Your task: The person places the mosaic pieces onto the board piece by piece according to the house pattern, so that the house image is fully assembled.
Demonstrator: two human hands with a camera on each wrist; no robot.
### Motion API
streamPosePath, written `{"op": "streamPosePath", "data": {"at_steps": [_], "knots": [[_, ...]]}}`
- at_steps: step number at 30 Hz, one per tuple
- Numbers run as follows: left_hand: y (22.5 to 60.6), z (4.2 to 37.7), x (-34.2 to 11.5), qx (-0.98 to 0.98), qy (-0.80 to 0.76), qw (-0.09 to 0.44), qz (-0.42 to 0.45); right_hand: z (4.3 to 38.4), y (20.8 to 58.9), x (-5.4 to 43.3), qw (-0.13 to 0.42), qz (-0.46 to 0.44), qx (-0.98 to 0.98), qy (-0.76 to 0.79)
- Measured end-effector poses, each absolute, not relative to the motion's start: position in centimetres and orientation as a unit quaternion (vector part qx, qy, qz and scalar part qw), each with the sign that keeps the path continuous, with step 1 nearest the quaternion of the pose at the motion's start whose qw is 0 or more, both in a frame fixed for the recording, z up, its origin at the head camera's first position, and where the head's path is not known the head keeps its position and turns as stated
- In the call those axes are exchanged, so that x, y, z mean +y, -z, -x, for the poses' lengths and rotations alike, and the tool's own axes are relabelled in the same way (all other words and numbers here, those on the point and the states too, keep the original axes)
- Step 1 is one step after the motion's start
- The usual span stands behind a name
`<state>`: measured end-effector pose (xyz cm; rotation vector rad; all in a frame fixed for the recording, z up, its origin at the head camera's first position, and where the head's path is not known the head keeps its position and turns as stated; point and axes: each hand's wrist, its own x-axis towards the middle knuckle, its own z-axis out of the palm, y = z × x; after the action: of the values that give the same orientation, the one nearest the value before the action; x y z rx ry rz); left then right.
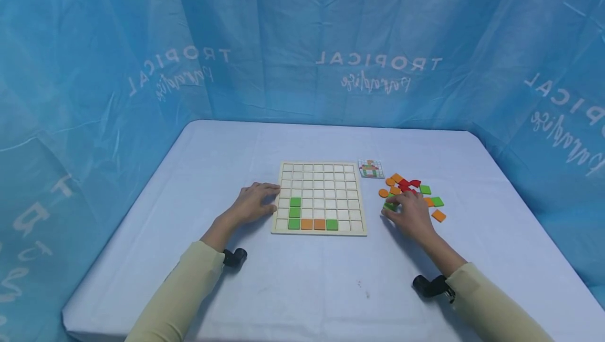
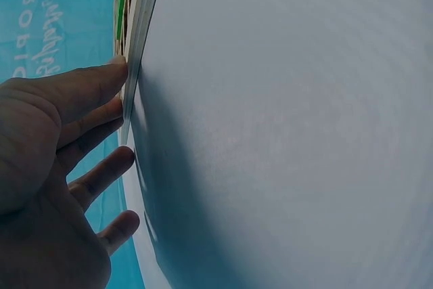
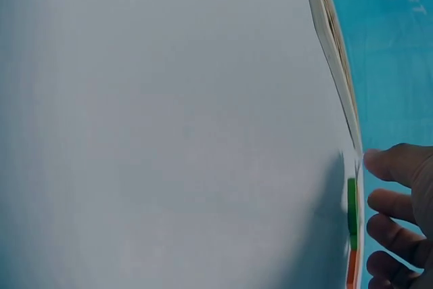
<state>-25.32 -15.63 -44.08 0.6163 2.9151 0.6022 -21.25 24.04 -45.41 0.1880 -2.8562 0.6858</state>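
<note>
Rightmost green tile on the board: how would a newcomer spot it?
On the white table, find the pale gridded board. Its row nearest the wearer holds four square tiles; take the right-end green tile. Unlike the left-end green tile, it has none directly behind it.

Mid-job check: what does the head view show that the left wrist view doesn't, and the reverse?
Only head: the pattern card, the loose colored pieces, the right hand beside them, and the board's gridded top face.

Only left wrist: the palm side of the left hand.

Both: that hand at the edge of the board, green on the board, the white tablecloth and blue curtain.
</note>
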Motion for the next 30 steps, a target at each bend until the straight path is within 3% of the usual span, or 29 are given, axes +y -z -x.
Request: {"op": "streamPosePath", "data": {"at_steps": [30], "knots": [[44.15, 25.25, -15.59, 0.958, -0.203, 0.056, -0.195, 20.98, 46.06, 24.62, 0.081, -0.066, -0.968, -0.228]]}}
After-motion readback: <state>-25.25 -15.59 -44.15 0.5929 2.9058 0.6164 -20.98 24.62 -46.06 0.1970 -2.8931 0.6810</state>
